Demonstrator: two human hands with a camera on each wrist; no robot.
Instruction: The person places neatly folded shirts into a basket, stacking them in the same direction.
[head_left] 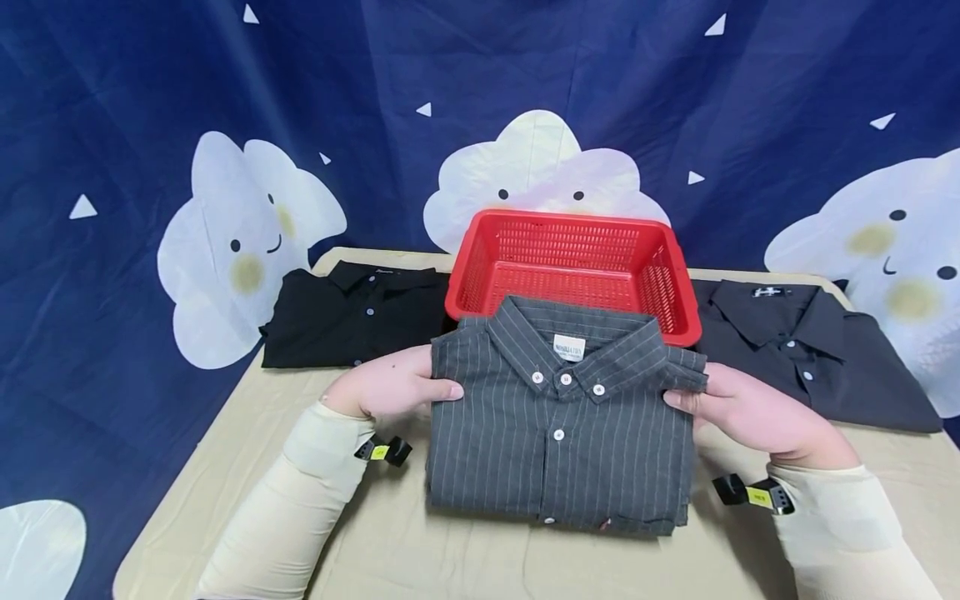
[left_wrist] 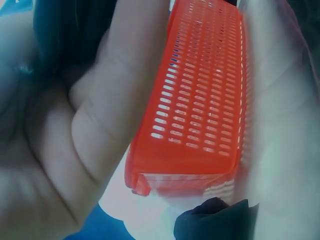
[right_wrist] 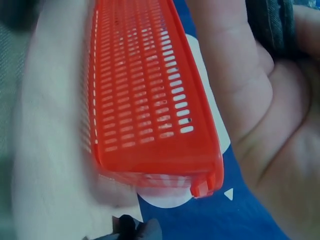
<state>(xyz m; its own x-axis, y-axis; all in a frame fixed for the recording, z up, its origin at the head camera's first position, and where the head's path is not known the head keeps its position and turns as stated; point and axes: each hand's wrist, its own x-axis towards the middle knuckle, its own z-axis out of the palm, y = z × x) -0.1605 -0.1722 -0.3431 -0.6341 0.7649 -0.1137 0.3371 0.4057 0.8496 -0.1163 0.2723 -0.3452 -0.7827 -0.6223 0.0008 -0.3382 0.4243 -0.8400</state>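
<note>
from my remote seat, i have the left grip and right grip each pinching one side of the folded striped shirt, which spans between them, collar end away from me. just beyond both grips sits the red basket, long axis running left to right, about equally near each; the shirt hides part of its near rim, contact unclear. a black shirt beyond the left grip and a charcoal shirt beyond the right one hem its sides; open room lies above the basket and over the tabletop on my side of the grips.
</note>
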